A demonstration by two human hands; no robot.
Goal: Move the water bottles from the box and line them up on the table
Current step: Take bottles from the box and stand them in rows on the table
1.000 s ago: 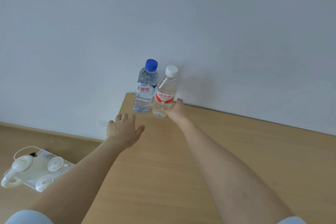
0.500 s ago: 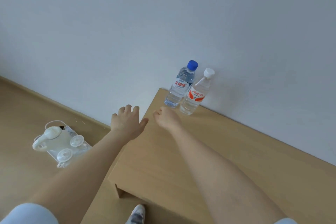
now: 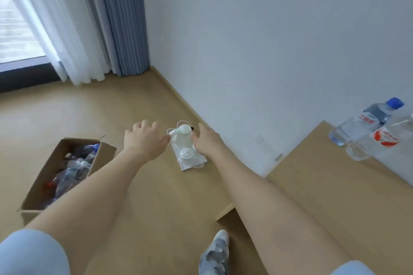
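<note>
The desk (image 3: 335, 196) at the right carries two upright bottles by the wall: a blue-capped bottle (image 3: 359, 125) just beside a red-labelled bottle (image 3: 380, 140). More water bottles (image 3: 71, 172) lie jumbled in the cardboard box (image 3: 42, 176) on the floor, so one is best gripped round its body and lifted clear of the flaps. The left hand (image 3: 143, 140) and right hand (image 3: 206, 140) are held over the floor, fingers relaxed, nothing held.
</note>
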